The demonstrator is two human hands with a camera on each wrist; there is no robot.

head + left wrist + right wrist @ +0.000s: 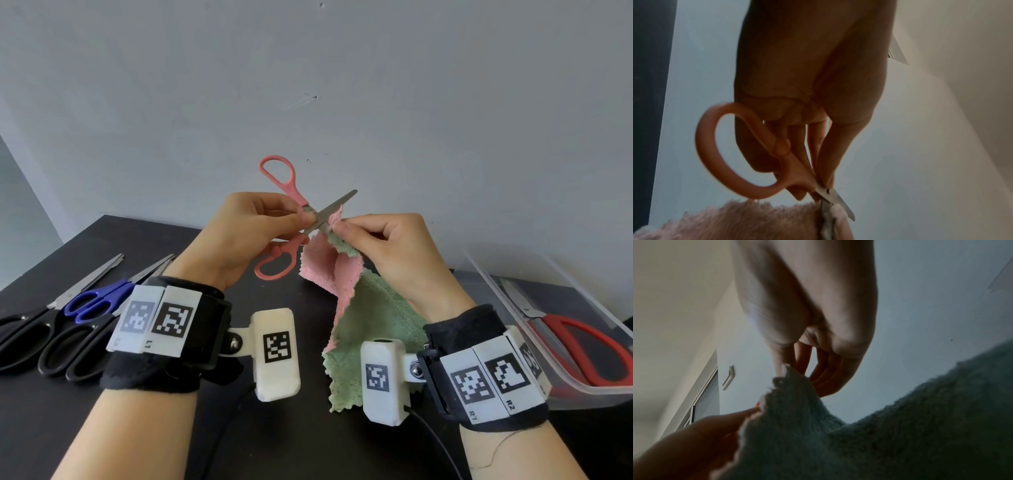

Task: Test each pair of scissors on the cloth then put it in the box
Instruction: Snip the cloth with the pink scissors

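Both wrists carry black bands that cover the forearms nearest the camera. Beyond them the left hand (pixel 239 236) pinches the pink scissors (pixel 291 219) at the pivot, handle loops spread apart, blades (pixel 835 203) biting into the cloth (pixel 356 308). Its top edge is pinched by the right hand (pixel 387 246). Cloth hides the fingertips. At right, the clear box (pixel 548 342), cut off by the frame, holds red scissors (pixel 582 346). Three more scissors (pixel 68 318) lie left on the table (pixel 274 445).

Behind the left hand (pixel 239 236) the pink scissors' (pixel 291 219) pivot was hidden by its fingertips; right of the right hand (pixel 387 246), the box (pixel 561 394) and red scissors (pixel 582 346) ran past the frame edge
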